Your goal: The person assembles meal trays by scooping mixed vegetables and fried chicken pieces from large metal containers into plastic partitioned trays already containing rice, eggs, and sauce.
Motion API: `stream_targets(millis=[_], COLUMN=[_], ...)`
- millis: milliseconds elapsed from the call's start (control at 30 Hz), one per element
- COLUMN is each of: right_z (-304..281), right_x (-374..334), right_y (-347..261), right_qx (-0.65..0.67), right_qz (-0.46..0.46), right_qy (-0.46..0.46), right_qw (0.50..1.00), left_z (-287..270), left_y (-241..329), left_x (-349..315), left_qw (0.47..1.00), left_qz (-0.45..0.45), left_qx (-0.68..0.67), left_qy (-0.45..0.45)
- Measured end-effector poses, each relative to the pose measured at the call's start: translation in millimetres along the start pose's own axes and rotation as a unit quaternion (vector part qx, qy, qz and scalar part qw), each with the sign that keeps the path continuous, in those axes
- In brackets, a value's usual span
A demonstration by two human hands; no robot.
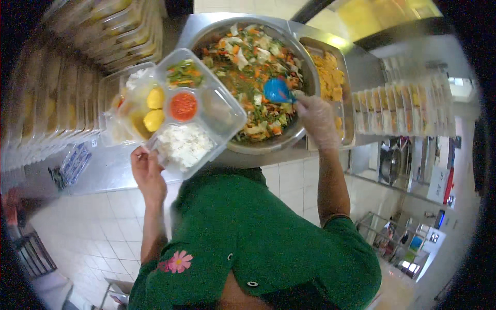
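The left hand (147, 173) is gripping the near corner of a clear compartment meal tray (227, 111), holding it over the rim of a large steel bowl of mixed vegetables (305, 67). The gloved right hand (316, 118) is clasping a blue scoop (278, 90) inside that bowl.

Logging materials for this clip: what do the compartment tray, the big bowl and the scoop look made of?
Compartment tray: thin clear plastic, glossy; food shows through its walls. Big bowl: metal, likely stainless steel, grey with bright reflections along the rim. Scoop: blue, smooth, probably plastic. The right hand wears a thin see-through glove; the left hand looks bare.
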State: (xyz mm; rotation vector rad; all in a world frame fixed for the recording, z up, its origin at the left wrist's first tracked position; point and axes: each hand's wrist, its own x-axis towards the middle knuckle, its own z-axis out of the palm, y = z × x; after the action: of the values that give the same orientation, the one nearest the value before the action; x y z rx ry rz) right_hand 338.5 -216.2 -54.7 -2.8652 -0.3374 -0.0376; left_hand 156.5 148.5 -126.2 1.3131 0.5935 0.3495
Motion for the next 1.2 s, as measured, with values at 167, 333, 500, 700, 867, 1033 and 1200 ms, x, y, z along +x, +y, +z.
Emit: stream_targets(millis=[167, 333, 500, 700, 867, 1033, 1200], right_z=[42.5, 67.9, -3.9, 61.8, 99.1, 97.0, 94.4], right_x=[-49.6, -60.4, -49.8, -44.9, 21.3, 63.6, 47.8], right_y=[15.6, 48.2, 171.8, 343.7, 385.4, 394.5, 437.2], right_qx=[-0.146, -0.101, 0.019, 0.012, -0.035, 0.043, 0.099], right_qz=[0.050, 0.041, 0.096, 0.081, 0.172, 0.229, 0.179], right_qy=[-0.025, 0.077, 0.163, 0.081, 0.086, 0.027, -0.129], right_qw=[0.988, 0.991, 0.982, 0.993, 0.981, 0.972, 0.970], left_z=[16.0, 38.7, 104.5, 139.6, 209.6, 270.3, 279.7], left_y=[13.3, 13.6, 31.5, 12.8, 12.5, -5.4, -7.1], left_x=[4.4, -1.6, -31.6, -59.7, -95.4, -129.7, -139.3], left_qw=[1.000, 1.000, 0.998, 0.997, 0.997, 0.997, 0.989], left_qz=[0.000, 0.011, 0.040, -0.005, -0.017, 0.001, 0.049], left_qx=[-0.025, -0.019, 0.004, 0.073, 0.025, 0.003, 0.136], left_qy=[0.004, 0.016, 0.056, 0.016, 0.065, 0.080, 0.027])
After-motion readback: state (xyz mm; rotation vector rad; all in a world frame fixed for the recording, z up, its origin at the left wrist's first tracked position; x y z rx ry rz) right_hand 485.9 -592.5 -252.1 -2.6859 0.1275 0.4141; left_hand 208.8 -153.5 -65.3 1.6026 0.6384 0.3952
